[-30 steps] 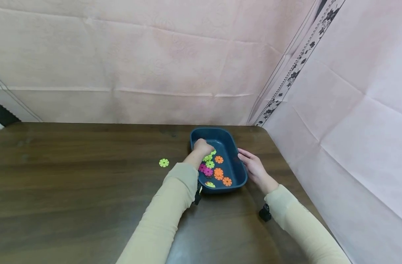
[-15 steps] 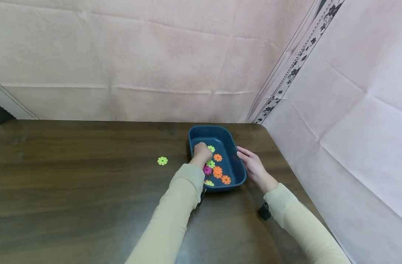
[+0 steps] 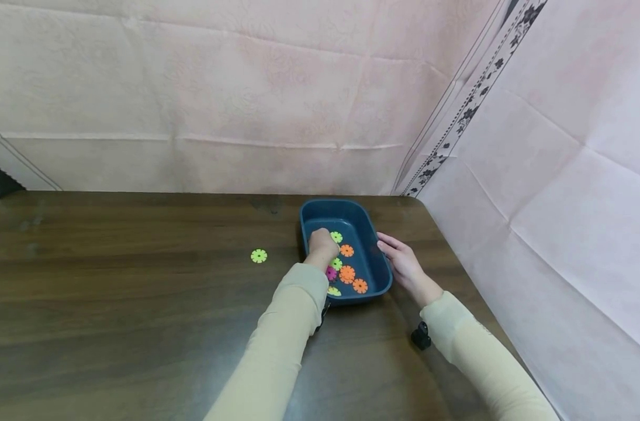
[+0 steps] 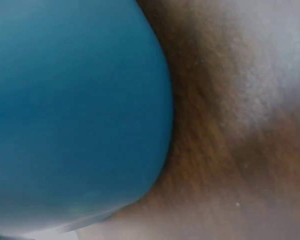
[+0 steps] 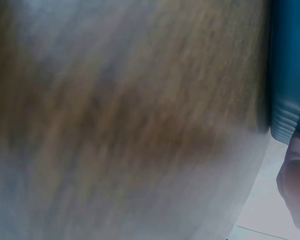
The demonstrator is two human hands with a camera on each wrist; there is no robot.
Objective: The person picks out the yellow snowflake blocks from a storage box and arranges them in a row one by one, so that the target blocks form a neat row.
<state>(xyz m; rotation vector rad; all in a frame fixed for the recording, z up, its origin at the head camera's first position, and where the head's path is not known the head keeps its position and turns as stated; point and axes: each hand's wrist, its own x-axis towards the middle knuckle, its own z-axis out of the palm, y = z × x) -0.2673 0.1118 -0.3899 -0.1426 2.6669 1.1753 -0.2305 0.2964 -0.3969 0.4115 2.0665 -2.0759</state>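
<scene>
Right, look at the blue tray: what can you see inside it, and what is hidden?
The blue tray holds orange pieces, lime pieces and a magenta piece. The left hand, also inside, and its sleeve cover part of the left side; whatever lies beneath cannot be seen.

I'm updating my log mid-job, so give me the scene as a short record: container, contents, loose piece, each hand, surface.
Container: dark blue, round-cornered, plastic-looking tub, upright
Contents: thin flower-shaped discs, material unclear: yellow-green discs, orange discs, a magenta disc; full count hidden by the left hand
Loose piece: one yellow-green flower-shaped disc, left of the tub
Left hand: inside the tub; fingertips hidden, grip cannot be told
Right hand: right hand touches the tub's right side
Surface: brown wood-grain table
</scene>
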